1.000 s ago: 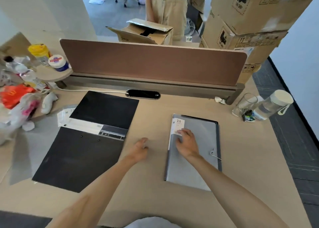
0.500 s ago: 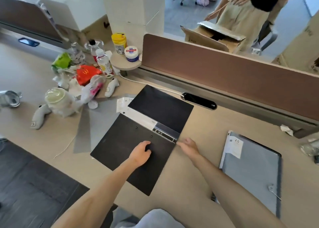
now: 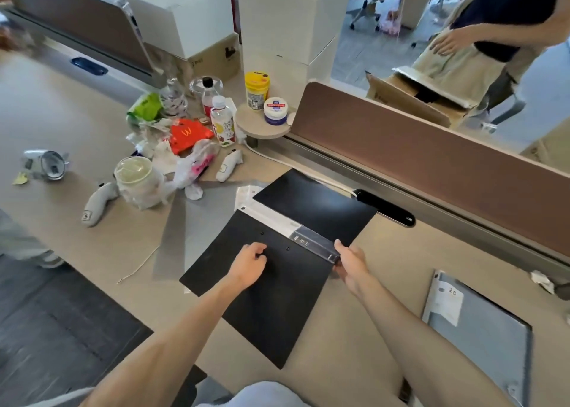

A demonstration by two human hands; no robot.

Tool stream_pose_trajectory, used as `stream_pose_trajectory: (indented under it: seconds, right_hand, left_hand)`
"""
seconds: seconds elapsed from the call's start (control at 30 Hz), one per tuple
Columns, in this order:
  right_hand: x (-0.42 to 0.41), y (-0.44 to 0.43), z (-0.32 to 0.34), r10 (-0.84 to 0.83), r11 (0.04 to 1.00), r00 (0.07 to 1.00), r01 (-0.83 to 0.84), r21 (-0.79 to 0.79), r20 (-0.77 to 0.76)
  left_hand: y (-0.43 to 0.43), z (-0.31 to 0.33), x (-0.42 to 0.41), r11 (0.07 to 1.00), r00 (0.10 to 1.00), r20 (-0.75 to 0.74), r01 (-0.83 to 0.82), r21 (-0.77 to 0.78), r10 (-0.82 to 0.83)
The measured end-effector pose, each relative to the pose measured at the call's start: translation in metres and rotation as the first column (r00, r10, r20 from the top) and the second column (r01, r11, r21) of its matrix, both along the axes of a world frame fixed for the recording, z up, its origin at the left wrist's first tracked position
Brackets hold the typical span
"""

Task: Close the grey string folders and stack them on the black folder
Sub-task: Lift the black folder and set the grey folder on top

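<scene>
1. The left hand [image 3: 249, 263] is now resting on the near cover of the open black folder [image 3: 277, 298], fingers curled, pinching nothing.
2. The right hand [image 3: 350, 263] has left the grey string folder [image 3: 487, 339] and is taking the black folder's right edge beside the spine label [image 3: 290, 226]; grip closure cannot be told.
3. The grey string folder is lying flat on the worktop [image 3: 385, 283], well apart to the right.
4. Judgement: the black folder is being readied as the stack base.

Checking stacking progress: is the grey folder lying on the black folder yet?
No, the grey folder lies apart on the desk, right of the black folder.
</scene>
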State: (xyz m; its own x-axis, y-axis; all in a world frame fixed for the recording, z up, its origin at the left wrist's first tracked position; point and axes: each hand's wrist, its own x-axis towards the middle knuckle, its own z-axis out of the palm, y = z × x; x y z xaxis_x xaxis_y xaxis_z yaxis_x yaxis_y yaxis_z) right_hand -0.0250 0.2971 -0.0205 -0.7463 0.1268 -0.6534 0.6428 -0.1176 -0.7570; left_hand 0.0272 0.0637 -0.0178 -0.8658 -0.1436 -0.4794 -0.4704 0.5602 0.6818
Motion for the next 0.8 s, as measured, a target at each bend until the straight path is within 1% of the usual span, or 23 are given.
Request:
stream_pose_trajectory:
  seconds: [0.07, 0.17, 0.37, 0.43, 0.57, 0.6, 0.67, 0.8]
  right_hand:
    - [0.006, 0.0, 0.013, 0.012, 0.999, 0.999, -0.014, -0.044, -0.039]
    - [0.016, 0.008, 0.022, 0.055, 0.993, 0.997, -0.06, -0.099, -0.049]
    - [0.038, 0.026, 0.038, 0.082, 0.974, 0.995, -0.093, -0.205, -0.063]
    - [0.044, 0.031, 0.042, 0.096, 0.967, 0.992, -0.113, -0.227, -0.083]
    - [0.055, 0.044, 0.05, 0.089, 0.952, 0.987, -0.124, -0.279, -0.134]
    - [0.058, 0.047, 0.053, 0.088, 0.946, 0.985, -0.13, -0.298, -0.15]
    - [0.063, 0.054, 0.058, 0.089, 0.928, 0.978, -0.15, -0.341, -0.189]
    - [0.066, 0.063, 0.069, 0.088, 0.895, 0.958, -0.196, -0.4, -0.272]
  left_hand:
    - [0.001, 0.003, -0.002, 0.996, 0.996, -0.032, -0.086, 0.008, 0.086]
    - [0.005, 0.011, -0.002, 0.982, 0.977, -0.093, -0.19, 0.014, 0.191]
    - [0.026, 0.038, 0.013, 0.939, 0.905, -0.258, -0.34, 0.042, 0.339]
    - [0.036, 0.047, 0.02, 0.93, 0.881, -0.305, -0.365, 0.051, 0.362]
    - [0.06, 0.063, 0.037, 0.938, 0.844, -0.421, -0.344, 0.048, 0.332]
    - [0.066, 0.068, 0.04, 0.932, 0.83, -0.435, -0.356, 0.07, 0.35]
    - [0.077, 0.077, 0.042, 0.898, 0.786, -0.438, -0.409, 0.161, 0.436]
    - [0.093, 0.095, 0.037, 0.778, 0.705, -0.344, -0.497, 0.384, 0.621]
